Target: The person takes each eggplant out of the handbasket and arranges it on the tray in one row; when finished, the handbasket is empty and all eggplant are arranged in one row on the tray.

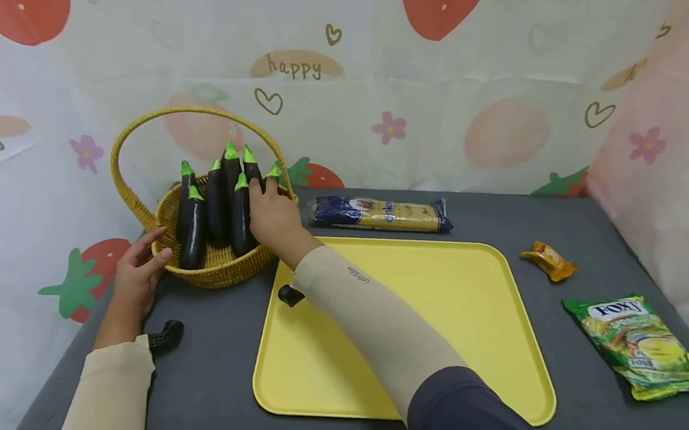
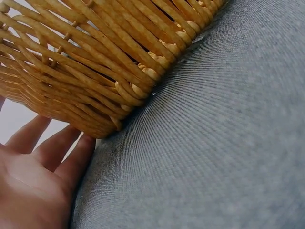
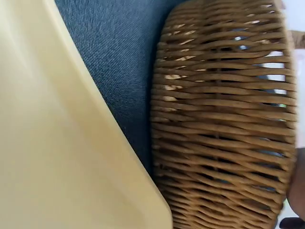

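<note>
A yellow wicker basket [image 1: 220, 276] with a tall arched handle stands at the left, holding several dark eggplants [image 1: 194, 234] with bright green caps, stems up. At its left side is my left hand [image 1: 136, 270]; in the left wrist view its straight fingers [image 2: 64, 148] touch the outside of the woven wall. My right hand [image 1: 275, 217] reaches over the right rim and grips an eggplant, whose green cap [image 1: 273, 170] shows just above the fingers. The hand hides most of that eggplant. Only part of the right hand [image 3: 298, 186] appears in its wrist view.
Right of the basket lies a yellow tray [image 1: 425, 267], with my right forearm across it. Behind the tray is a blue and yellow pasta pack [image 1: 380, 214]. A small orange packet [image 1: 550, 261] and a green candy bag [image 1: 641, 346] lie at the right. A patterned cloth stands behind.
</note>
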Demonstrator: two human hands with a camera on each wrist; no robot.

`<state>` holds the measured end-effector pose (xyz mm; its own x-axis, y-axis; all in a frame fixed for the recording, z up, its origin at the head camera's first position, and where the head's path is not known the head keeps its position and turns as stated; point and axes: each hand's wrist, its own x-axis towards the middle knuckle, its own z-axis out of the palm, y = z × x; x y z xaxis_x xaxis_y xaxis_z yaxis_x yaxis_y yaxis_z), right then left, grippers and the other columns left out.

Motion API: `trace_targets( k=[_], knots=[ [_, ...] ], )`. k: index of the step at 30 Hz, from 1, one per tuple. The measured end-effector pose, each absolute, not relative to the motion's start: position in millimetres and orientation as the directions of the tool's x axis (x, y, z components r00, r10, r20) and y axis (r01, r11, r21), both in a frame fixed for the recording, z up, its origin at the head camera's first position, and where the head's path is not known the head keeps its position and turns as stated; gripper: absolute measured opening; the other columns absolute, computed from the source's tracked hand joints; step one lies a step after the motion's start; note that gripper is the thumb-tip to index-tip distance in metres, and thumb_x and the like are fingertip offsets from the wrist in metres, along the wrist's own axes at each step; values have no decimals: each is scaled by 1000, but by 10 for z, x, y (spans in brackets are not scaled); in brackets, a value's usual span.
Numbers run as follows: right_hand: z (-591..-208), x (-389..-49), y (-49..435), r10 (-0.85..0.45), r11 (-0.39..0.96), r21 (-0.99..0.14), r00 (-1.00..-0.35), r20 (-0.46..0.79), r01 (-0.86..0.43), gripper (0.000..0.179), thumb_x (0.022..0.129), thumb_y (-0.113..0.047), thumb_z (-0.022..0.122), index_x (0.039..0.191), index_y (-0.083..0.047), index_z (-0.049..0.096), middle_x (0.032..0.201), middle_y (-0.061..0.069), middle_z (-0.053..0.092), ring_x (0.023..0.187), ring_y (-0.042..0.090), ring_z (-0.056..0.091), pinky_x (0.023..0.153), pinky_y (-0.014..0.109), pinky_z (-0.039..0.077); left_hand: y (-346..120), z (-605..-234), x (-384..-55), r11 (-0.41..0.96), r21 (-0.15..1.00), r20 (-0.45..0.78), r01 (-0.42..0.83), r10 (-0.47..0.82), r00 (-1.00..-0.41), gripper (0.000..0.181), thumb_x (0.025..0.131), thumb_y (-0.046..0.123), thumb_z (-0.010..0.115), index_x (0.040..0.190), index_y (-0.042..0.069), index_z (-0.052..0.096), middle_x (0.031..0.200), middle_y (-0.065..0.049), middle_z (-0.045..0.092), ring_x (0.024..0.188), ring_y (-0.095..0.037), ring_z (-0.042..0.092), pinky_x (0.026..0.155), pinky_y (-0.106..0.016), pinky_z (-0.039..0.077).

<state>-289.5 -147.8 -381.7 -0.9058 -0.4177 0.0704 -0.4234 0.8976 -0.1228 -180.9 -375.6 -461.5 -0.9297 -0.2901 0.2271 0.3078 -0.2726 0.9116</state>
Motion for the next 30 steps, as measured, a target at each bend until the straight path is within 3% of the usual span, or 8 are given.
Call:
trace_targets(
  k=[5, 8, 12, 16, 19, 22, 25, 30],
  knots=[
    [-3877, -2925, -1514, -362, 917, -132, -924, 121, -377, 70, 98, -30, 56, 155, -17, 18, 149, 17, 26, 50, 11, 52, 41, 24, 42, -3741, -4637, -1799, -268, 913, 236, 307, -266, -935, 42, 94, -7, 56, 136, -2, 53, 125, -12, 54, 105, -17, 55, 82, -21, 49],
    [-3897, -2931, -1486, -349, 893, -234, -920, 177, -384, 72, 96, -27, 61, 154, -13, 20, 146, 17, 29, 57, 11, 54, 45, 22, 44, -3750, -4661, -1797, -256, 921, 223, 293, -268, -937, 42, 95, -6, 56, 137, -2, 53, 127, -12, 53, 106, -16, 55, 82, -21, 49],
    [-3836, -2881, -1429, -345, 803, -415, -901, 262, -428, 76, 93, -28, 67, 152, -9, 22, 140, 14, 36, 89, 14, 60, 69, 22, 50, -3776, -4655, -1805, -242, 928, 212, 282, -276, -937, 42, 95, -5, 56, 137, 0, 53, 127, -11, 52, 106, -16, 54, 82, -20, 49],
    [-3696, -2787, -1323, -367, 687, -542, -875, 315, -484, 80, 90, -32, 71, 152, -11, 24, 140, 10, 39, 113, 19, 55, 92, 31, 47, -3774, -4623, -1816, -236, 929, 219, 284, -268, -938, 43, 96, -5, 56, 138, 0, 53, 129, -12, 51, 107, -16, 53, 82, -20, 49],
    [-3602, -2699, -1178, -400, 542, -671, -857, 324, -506, 81, 88, -32, 74, 152, -14, 27, 134, 5, 47, 111, 18, 55, 91, 33, 47, -3765, -4615, -1819, -245, 928, 217, 282, -260, -941, 43, 96, -5, 55, 138, 1, 53, 129, -13, 50, 107, -17, 53, 82, -21, 49],
    [-3573, -2610, -1006, -434, 360, -818, -857, 278, -448, 82, 87, -32, 76, 152, -19, 29, 122, -1, 54, 101, 13, 56, 83, 29, 49, -3763, -4613, -1819, -262, 926, 205, 273, -258, -944, 43, 96, -5, 55, 138, 1, 52, 129, -13, 51, 106, -17, 54, 82, -21, 50],
    [-3629, -2528, -818, -478, 179, -926, -852, 213, -332, 82, 86, -30, 77, 153, -21, 30, 113, -1, 56, 95, 13, 58, 77, 29, 51, -3763, -4610, -1818, -257, 931, 190, 260, -268, -944, 43, 96, -5, 54, 139, 1, 51, 128, -12, 51, 105, -17, 53, 81, -21, 50],
    [-3858, -2410, -515, -540, -64, -994, -835, 111, -90, 76, 89, -11, 73, 152, -18, 31, 119, 12, 53, 99, 24, 61, 81, 41, 53, -3768, -4604, -1821, -222, 943, 180, 249, -291, -940, 42, 97, -4, 54, 138, 3, 52, 129, -13, 50, 106, -17, 52, 80, -20, 50]
  ],
)
